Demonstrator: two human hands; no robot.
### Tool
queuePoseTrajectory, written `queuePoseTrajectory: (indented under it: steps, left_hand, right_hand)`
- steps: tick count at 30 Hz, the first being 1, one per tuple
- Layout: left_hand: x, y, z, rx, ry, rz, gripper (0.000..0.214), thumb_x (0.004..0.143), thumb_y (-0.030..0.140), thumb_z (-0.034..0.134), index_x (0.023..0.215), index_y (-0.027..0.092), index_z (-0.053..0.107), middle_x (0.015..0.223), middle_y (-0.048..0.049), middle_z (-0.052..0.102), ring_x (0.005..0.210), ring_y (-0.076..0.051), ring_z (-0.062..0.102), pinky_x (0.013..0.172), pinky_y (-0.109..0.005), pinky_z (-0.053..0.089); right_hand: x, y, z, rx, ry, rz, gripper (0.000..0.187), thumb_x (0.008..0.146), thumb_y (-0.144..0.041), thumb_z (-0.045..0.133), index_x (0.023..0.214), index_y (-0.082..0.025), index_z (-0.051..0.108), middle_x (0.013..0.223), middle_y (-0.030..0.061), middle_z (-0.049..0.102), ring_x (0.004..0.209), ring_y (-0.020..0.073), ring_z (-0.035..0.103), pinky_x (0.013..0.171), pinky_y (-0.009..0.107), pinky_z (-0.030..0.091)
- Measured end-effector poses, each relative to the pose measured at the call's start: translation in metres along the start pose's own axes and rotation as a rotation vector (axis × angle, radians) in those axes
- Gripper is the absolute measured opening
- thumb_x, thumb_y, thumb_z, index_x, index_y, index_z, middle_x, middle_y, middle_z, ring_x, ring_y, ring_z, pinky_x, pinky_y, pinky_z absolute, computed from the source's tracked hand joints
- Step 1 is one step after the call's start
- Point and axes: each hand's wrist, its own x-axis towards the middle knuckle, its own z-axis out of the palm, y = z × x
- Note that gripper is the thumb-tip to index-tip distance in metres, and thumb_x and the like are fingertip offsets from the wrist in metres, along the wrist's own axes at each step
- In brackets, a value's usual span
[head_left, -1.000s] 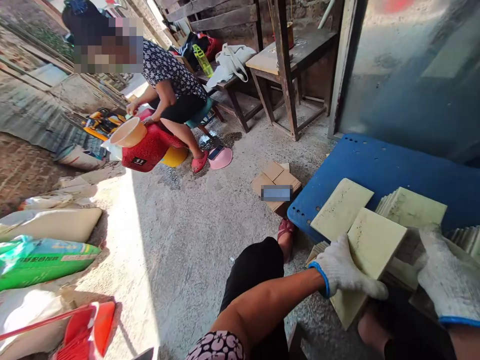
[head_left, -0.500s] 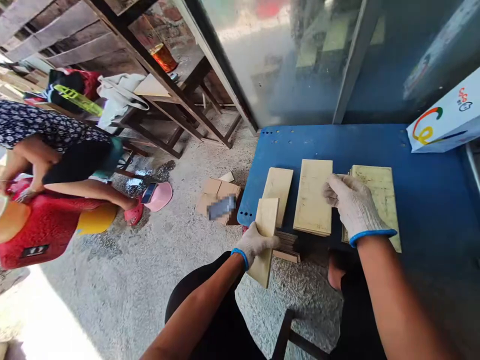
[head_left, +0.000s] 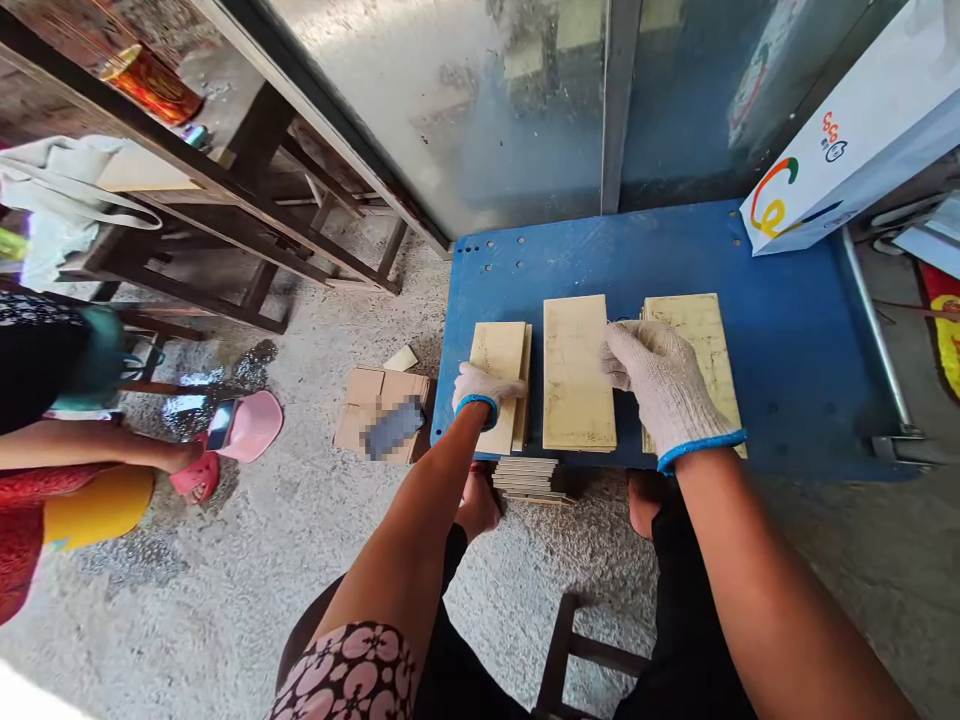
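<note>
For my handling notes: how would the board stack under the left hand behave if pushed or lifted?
The board stack looks flat and straight-edged, so it is probably stiff. Its top board sits offset from those beneath, so loose boards would likely slide apart when pushed. On the smooth blue cart it should slide rather than tip.

The right hand (head_left: 660,385) hides the near-left part of the right stack (head_left: 697,325); its grasp is unclear. Left of the left hand (head_left: 484,388), the box (head_left: 375,384) bears a blurred label.

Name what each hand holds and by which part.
Left hand: pale yellow rectangular board, at its near end. Right hand: nothing; rests on the right board stack.
</note>
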Motion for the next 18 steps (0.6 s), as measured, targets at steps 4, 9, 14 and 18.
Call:
queuePoseTrajectory:
  steps: [4, 9, 14, 18]
  left_hand:
    - [0.009, 0.009, 0.009, 0.065, -0.022, -0.016, 0.099, 0.044, 0.043, 0.086, 0.126, 0.012, 0.039, 0.128, -0.0244, 0.053, 0.117, -0.036, 0.057, 0.093, -0.042, 0.050]
    - [0.013, 0.008, 0.016, 0.040, -0.030, -0.016, 0.102, 0.043, 0.044, 0.087, 0.127, 0.014, 0.036, 0.130, -0.0246, 0.051, 0.120, -0.038, 0.054, 0.094, -0.044, 0.048]
    - [0.010, 0.008, 0.024, 0.024, -0.015, -0.021, 0.111, 0.046, 0.048, 0.084, 0.135, 0.013, 0.028, 0.133, -0.0248, 0.046, 0.121, -0.039, 0.051, 0.094, -0.047, 0.048]
    - [0.009, 0.008, 0.029, 0.038, -0.001, -0.002, 0.120, 0.044, 0.055, 0.083, 0.140, 0.012, 0.025, 0.136, -0.0236, 0.043, 0.128, -0.038, 0.043, 0.102, -0.047, 0.042]
  right_hand:
    - [0.003, 0.003, 0.000, -0.052, -0.008, -0.012, 0.027, 0.082, -0.046, 0.060, 0.072, -0.021, 0.061, 0.066, -0.0009, 0.058, 0.058, 0.0110, 0.051, 0.056, 0.025, 0.042]
    - [0.006, 0.005, 0.002, -0.092, -0.021, -0.021, 0.027, 0.083, -0.045, 0.059, 0.071, -0.021, 0.061, 0.065, -0.0005, 0.058, 0.058, 0.0115, 0.051, 0.057, 0.026, 0.042]
    - [0.003, -0.001, 0.005, -0.107, -0.018, 0.013, 0.025, 0.083, -0.042, 0.059, 0.071, -0.021, 0.060, 0.064, -0.0006, 0.057, 0.059, 0.0118, 0.051, 0.058, 0.027, 0.043]
    - [0.002, -0.003, 0.005, -0.118, -0.038, 0.008, 0.027, 0.084, -0.041, 0.058, 0.066, -0.020, 0.057, 0.062, -0.0007, 0.055, 0.058, 0.0114, 0.050, 0.057, 0.028, 0.042]
